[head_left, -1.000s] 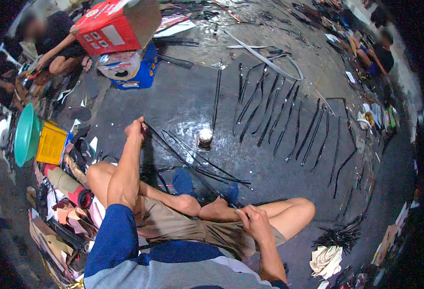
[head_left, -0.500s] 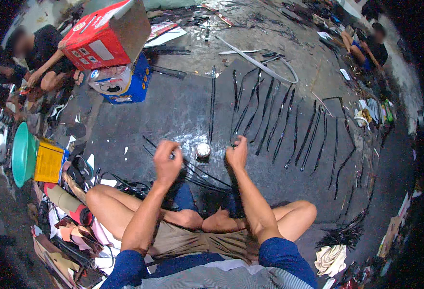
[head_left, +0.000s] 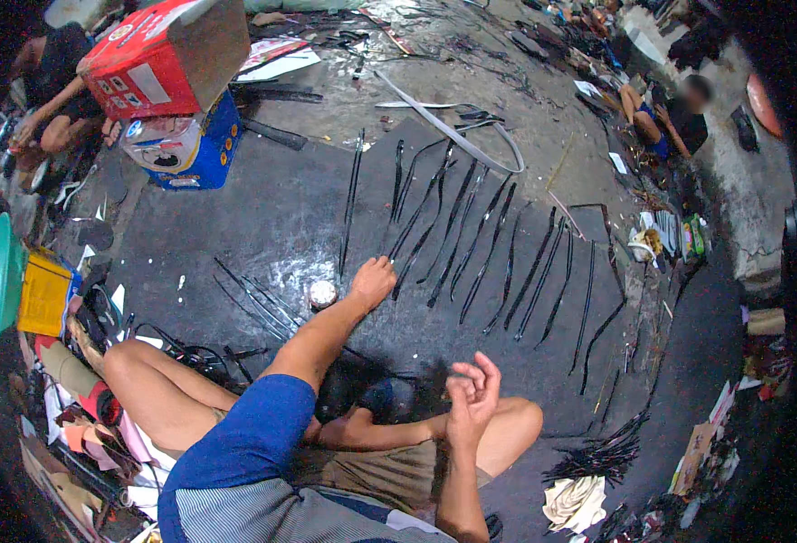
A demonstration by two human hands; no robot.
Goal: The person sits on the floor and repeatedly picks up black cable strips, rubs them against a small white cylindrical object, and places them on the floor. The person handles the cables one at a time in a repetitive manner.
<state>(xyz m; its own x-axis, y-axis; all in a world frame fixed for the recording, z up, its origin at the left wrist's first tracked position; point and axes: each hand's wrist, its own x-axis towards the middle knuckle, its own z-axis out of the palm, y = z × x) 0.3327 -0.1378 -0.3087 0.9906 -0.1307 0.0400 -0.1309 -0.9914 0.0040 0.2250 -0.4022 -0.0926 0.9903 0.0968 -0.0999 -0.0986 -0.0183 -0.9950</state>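
Observation:
My left hand (head_left: 376, 282) reaches across to the middle of the dark board (head_left: 190, 244). Its fingers are bent and closed at the lower end of a thin black strip (head_left: 396, 185); the fingertips are partly hidden. Raised above my right knee, my right hand (head_left: 473, 394) has loosely curled fingers, apart, with nothing visible in them. Several black strips (head_left: 493, 249) lie side by side to the right of my left hand. A small round container with a whitish top (head_left: 322, 294) stands left of my left forearm. Loose thin black strips (head_left: 258, 297) lie farther left.
A red box (head_left: 140, 77) rests on a blue box (head_left: 204, 149) at the far left. A green basin (head_left: 2, 276) leans by a yellow container (head_left: 47, 294). A grey band (head_left: 457, 136) curves beyond the strips. A black bundle (head_left: 597, 457) lies near cream cloth (head_left: 575, 504). Two people sit farther off.
My left hand has moved right, away from the loose strips, to the lower end of the laid-out strips. My right hand has left that spot and drawn back. The view has shifted right.

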